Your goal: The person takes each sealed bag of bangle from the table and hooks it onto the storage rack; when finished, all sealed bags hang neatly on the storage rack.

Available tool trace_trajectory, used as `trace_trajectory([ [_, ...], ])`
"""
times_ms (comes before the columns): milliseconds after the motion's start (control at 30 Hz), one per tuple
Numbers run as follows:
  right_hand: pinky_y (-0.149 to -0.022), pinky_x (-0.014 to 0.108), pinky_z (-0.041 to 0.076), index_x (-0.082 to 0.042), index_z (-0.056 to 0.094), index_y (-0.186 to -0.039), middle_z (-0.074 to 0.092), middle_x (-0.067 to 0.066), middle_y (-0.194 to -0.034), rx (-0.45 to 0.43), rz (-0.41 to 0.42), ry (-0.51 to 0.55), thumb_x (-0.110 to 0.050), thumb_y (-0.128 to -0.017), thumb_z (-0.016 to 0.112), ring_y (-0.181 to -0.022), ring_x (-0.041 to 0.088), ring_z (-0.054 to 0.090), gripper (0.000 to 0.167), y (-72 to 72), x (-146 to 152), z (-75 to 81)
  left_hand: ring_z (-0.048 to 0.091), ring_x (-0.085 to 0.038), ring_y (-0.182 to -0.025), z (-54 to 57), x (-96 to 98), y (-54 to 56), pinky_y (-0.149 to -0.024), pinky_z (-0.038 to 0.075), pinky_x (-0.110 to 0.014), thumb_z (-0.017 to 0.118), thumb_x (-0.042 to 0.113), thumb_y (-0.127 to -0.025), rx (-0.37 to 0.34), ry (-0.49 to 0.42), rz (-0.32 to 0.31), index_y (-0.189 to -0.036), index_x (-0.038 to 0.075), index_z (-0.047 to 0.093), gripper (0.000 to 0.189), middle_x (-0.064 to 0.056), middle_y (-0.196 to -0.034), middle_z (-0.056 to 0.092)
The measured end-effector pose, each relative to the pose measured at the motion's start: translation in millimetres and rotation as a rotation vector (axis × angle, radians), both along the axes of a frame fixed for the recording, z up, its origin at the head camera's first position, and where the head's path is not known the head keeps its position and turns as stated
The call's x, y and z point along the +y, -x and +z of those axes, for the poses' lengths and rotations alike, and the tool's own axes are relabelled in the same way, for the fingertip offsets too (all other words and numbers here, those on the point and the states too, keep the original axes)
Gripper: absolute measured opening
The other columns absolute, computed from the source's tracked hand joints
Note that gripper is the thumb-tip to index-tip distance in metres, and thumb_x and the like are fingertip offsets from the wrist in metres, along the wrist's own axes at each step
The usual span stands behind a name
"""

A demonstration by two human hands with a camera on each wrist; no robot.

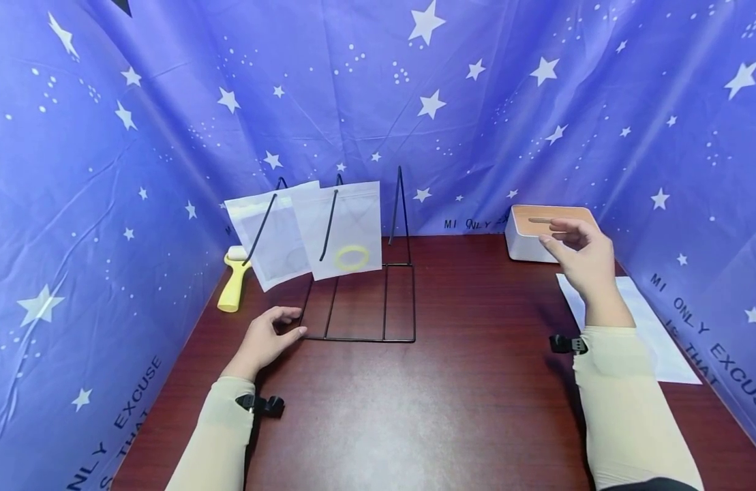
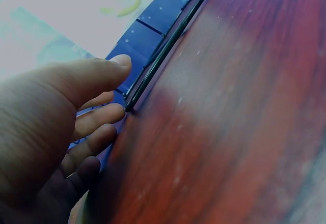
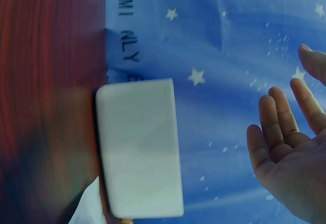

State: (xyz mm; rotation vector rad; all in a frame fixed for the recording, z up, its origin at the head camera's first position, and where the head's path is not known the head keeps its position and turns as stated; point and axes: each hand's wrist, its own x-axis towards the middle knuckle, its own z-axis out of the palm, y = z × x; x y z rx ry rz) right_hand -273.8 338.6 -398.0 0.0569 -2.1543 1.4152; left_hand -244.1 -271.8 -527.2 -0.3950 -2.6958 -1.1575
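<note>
My left hand (image 1: 269,341) is at the front left corner of a black wire rack (image 1: 368,339), its fingertips right at the wire. In the left wrist view the thumb (image 2: 121,61) stands apart from the other fingers, with nothing between them. Two translucent zip bags hang from the rack's hooks. A yellow ring (image 1: 352,247) shows in the right-hand bag (image 1: 347,211); the left-hand bag (image 1: 267,239) shows a faint round shape. In the head view my right hand (image 1: 583,262), holding nothing, overlaps a white box with a wooden lid (image 1: 525,217), its fingers loosely bent.
A yellow-handled roller (image 1: 232,286) lies left of the rack. On the right, a white sheet (image 1: 666,348) lies on the dark red wooden table (image 1: 451,395), partly behind my right forearm. The rack's third hook (image 1: 395,204) carries no bag. Blue starry cloth (image 1: 365,82) surrounds the table.
</note>
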Motion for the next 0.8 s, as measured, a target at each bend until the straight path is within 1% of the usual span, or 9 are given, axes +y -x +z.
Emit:
trace_trajectory([
  [67, -0.082, 0.012, 0.047, -0.002, 0.070, -0.130, 0.070, -0.008, -0.110, -0.028, -0.023, 0.001, -0.014, -0.093, 0.081, -0.096, 0.000, 0.064, 0.041, 6.4, 12.3, -9.5, 0.066, -0.023, -0.107, -0.7, -0.2, -0.1, -0.092, 0.053, -0.049, 0.088, 0.027, -0.088, 0.000, 0.004, -0.001, -0.125, 0.011, 0.074, 0.043, -0.002, -0.117, 0.073],
  [167, -0.087, 0.014, 0.045, -0.007, 0.071, -0.132, 0.071, -0.004, -0.116, -0.084, -0.075, -0.025, -0.022, -0.093, 0.082, -0.098, 0.000, 0.063, 0.042, 10.6, 26.9, -17.3, 0.066, -0.023, -0.106, -1.2, -0.1, 0.6, -0.091, 0.053, -0.048, 0.088, 0.027, -0.087, 0.001, 0.011, -0.002, -0.124, 0.011, 0.075, 0.043, -0.002, -0.116, 0.073],
  [267, -0.098, 0.020, 0.045, -0.006, 0.068, -0.135, 0.069, 0.001, -0.122, -0.135, -0.124, -0.056, -0.027, -0.094, 0.081, -0.101, 0.001, 0.062, 0.048, 12.0, 39.1, -21.9, 0.066, -0.023, -0.106, -0.2, 0.7, 0.4, -0.091, 0.053, -0.047, 0.089, 0.026, -0.087, 0.001, 0.022, -0.006, -0.125, 0.010, 0.074, 0.044, -0.002, -0.117, 0.073],
  [333, -0.100, 0.022, 0.044, -0.005, 0.067, -0.137, 0.069, 0.002, -0.125, -0.163, -0.145, -0.055, -0.028, -0.094, 0.080, -0.103, 0.002, 0.062, 0.050, 12.3, 46.9, -25.1, 0.065, -0.024, -0.107, 0.4, 1.2, -0.1, -0.092, 0.053, -0.048, 0.089, 0.026, -0.086, 0.002, 0.030, -0.010, -0.126, 0.010, 0.074, 0.045, -0.003, -0.118, 0.072],
  [400, -0.098, 0.019, 0.044, -0.006, 0.066, -0.139, 0.069, -0.001, -0.125, -0.191, -0.162, -0.037, -0.029, -0.094, 0.080, -0.103, 0.002, 0.062, 0.052, 11.2, 54.2, -27.9, 0.065, -0.025, -0.107, 1.2, 1.8, -1.0, -0.092, 0.052, -0.048, 0.090, 0.025, -0.085, 0.004, 0.038, -0.014, -0.126, 0.009, 0.074, 0.047, -0.003, -0.119, 0.072],
  [500, -0.086, 0.010, 0.045, -0.009, 0.065, -0.141, 0.069, -0.008, -0.122, -0.225, -0.187, -0.008, -0.029, -0.094, 0.080, -0.103, 0.000, 0.061, 0.053, 9.3, 64.7, -32.5, 0.064, -0.025, -0.108, 1.3, 2.0, -1.2, -0.093, 0.052, -0.049, 0.091, 0.025, -0.084, 0.006, 0.048, -0.019, -0.127, 0.008, 0.073, 0.050, -0.004, -0.120, 0.071],
  [567, -0.081, 0.008, 0.044, -0.008, 0.064, -0.142, 0.068, -0.011, -0.118, -0.239, -0.195, -0.007, -0.029, -0.094, 0.080, -0.102, -0.002, 0.060, 0.054, 7.9, 71.5, -35.6, 0.064, -0.025, -0.108, 0.8, 1.8, -0.8, -0.094, 0.051, -0.049, 0.091, 0.025, -0.083, 0.003, 0.055, -0.021, -0.127, 0.009, 0.073, 0.050, -0.003, -0.120, 0.070],
  [733, -0.080, 0.005, 0.042, 0.002, 0.060, -0.142, 0.062, -0.020, -0.105, -0.262, -0.187, -0.051, -0.029, -0.094, 0.080, -0.095, -0.009, 0.057, 0.061, 6.1, 85.7, -44.8, 0.062, -0.025, -0.110, -0.2, 1.5, 0.0, -0.096, 0.050, -0.049, 0.092, 0.024, -0.082, -0.004, 0.071, -0.024, -0.128, 0.010, 0.073, 0.052, -0.003, -0.121, 0.069],
  [800, -0.079, 0.004, 0.042, 0.004, 0.059, -0.143, 0.061, -0.019, -0.105, -0.294, -0.187, -0.075, -0.030, -0.094, 0.079, -0.094, -0.008, 0.057, 0.063, 5.5, 90.9, -48.4, 0.062, -0.025, -0.110, -0.1, 1.6, 0.1, -0.096, 0.050, -0.049, 0.092, 0.024, -0.082, -0.001, 0.080, -0.025, -0.129, 0.010, 0.073, 0.052, -0.003, -0.121, 0.068],
])
